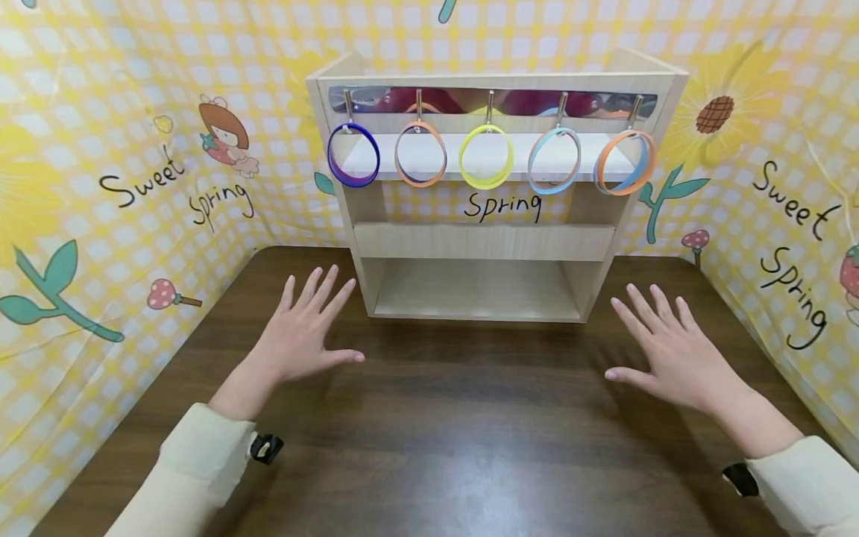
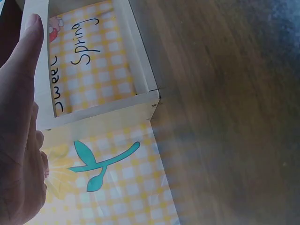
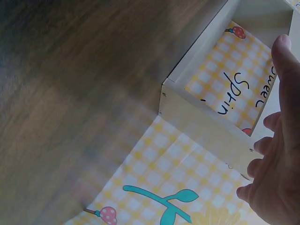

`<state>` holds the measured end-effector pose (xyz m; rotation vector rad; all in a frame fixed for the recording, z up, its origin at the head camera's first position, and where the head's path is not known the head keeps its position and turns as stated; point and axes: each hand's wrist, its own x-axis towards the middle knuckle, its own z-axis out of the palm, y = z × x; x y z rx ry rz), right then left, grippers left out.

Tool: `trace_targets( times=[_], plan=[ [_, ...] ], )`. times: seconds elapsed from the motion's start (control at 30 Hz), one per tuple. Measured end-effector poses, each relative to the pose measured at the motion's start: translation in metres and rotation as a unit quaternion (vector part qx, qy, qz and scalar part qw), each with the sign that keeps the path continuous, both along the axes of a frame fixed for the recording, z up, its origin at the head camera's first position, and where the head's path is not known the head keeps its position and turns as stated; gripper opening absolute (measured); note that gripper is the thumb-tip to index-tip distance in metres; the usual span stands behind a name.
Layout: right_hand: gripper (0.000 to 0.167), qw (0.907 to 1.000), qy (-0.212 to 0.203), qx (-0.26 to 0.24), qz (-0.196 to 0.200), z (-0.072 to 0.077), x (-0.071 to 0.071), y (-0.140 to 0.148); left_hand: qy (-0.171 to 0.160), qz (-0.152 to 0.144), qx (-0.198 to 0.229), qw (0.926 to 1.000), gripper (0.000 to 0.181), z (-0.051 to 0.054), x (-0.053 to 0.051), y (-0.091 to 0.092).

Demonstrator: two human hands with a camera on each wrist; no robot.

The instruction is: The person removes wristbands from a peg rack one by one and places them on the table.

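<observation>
- Leftmost, a yellow checked cloth [image 1: 60, 403] carries black lettering [image 1: 142, 181], "Sweet Spring", beside a cartoon figure [image 1: 224, 130].
- Next, the left hand [image 1: 298, 339] is released, fingers spread above a dark wooden table [image 1: 456, 403]; its fingertips are near the lower left side of a pale wooden rack [image 1: 483, 242].
- The left wrist view shows that side close up, with "Spring" and a cut-off "Sweet" through the frame.
- Centrally, the rack stands at the table's back, "Spring" legible through its upper opening.
- Only the head view shows five rings on hooks: navy-purple ring [image 1: 356, 181], orange ring [image 1: 421, 182], yellow ring [image 1: 486, 181], light blue ring [image 1: 552, 190], orange-and-blue ring [image 1: 647, 160]. They hang higher than the fingers, well apart from them.
- The right hand [image 1: 684, 358] is also released and splayed, near the rack's lower right side.
- The right wrist view adds dark dots on the side panel [image 3: 201, 126], plus "Sweet" and "Sprin".
- Rightmost, the cloth repeats "Sweet Spring".
</observation>
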<state>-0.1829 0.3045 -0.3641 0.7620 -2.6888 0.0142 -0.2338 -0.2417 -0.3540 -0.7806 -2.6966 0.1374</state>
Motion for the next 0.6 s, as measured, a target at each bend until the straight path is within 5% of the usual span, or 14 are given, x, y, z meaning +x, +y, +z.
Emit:
trace_targets(
  times=[0.6],
  plan=[
    [0.102, 0.9993, -0.013, -0.007, -0.036, 0.034, -0.009, 0.006, -0.007, -0.018, 0.032, 0.9993, 0.106, 0.031, -0.015, -0.010]
  ],
)
